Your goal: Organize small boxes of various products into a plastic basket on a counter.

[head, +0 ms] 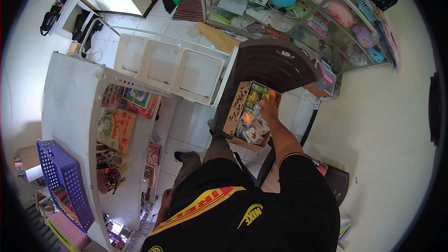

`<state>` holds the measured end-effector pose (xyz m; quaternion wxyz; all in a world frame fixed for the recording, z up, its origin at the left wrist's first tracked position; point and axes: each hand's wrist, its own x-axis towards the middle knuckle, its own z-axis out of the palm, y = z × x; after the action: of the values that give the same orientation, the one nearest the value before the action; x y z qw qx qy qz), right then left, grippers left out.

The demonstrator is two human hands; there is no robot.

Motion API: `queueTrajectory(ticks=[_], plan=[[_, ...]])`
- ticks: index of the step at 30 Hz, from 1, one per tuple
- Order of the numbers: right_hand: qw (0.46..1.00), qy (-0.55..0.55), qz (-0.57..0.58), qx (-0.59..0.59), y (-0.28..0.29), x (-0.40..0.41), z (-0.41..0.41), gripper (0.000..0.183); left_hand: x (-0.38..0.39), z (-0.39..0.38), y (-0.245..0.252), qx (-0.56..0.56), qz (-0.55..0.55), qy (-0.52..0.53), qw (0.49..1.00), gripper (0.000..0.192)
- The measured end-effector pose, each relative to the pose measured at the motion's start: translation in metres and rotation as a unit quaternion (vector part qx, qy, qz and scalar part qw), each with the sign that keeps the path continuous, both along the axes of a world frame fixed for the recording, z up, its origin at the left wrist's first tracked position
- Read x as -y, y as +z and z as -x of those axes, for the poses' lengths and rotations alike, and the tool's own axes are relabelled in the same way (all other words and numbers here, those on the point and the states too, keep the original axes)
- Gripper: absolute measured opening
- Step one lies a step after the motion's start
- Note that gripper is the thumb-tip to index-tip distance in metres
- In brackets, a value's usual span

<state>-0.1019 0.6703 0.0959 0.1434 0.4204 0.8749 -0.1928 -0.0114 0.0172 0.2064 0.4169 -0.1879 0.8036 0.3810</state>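
Observation:
My right hand reaches into an open cardboard box in front of me. Its fingers touch small yellow and orange packets at the box's far end; whether they grip one is unclear. Green and yellow packets lie beside the fingers. Clear plastic packets fill the near end. The box rests on a dark brown plastic chair, its backrest rising behind. My left hand hangs low by my left side, near my hip, and its fingers are mostly hidden.
White plastic bins sit in a metal frame ahead, left of the chair. At left, a white shelf unit holds books and pencils, with a purple basket beside it. A glass display case stands beyond the chair. Another brown chair is at right.

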Motion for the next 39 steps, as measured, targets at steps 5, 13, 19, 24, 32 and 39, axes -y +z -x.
queueTrajectory(ticks=[5,13,19,24,32,39], plan=[[0.913,0.389,-0.077,0.095,-0.023,-0.046,0.013,0.041,-0.008,-0.002,0.02,0.061,0.013,0.044,0.997,0.043],[0.841,0.515,-0.026,0.162,-0.015,-0.069,0.025,0.045,0.024,-0.06,-0.016,0.07,0.008,0.137,0.988,0.044],[0.81,0.566,-0.04,0.149,-0.021,-0.064,0.015,0.049,0.022,-0.076,-0.024,0.045,0.045,0.11,0.992,0.047],[0.811,0.553,-0.001,0.19,-0.021,-0.062,0.028,0.051,0.006,-0.082,-0.004,0.086,0.049,0.174,0.98,0.051],[0.853,0.504,0.078,0.111,-0.007,-0.077,0.018,0.037,0.013,-0.086,-0.012,0.045,0.039,0.102,0.993,0.05],[0.927,0.339,0.15,-0.057,0.032,-0.073,0.013,0.036,-0.033,-0.038,0.019,0.013,0.045,0.071,0.996,0.045]])
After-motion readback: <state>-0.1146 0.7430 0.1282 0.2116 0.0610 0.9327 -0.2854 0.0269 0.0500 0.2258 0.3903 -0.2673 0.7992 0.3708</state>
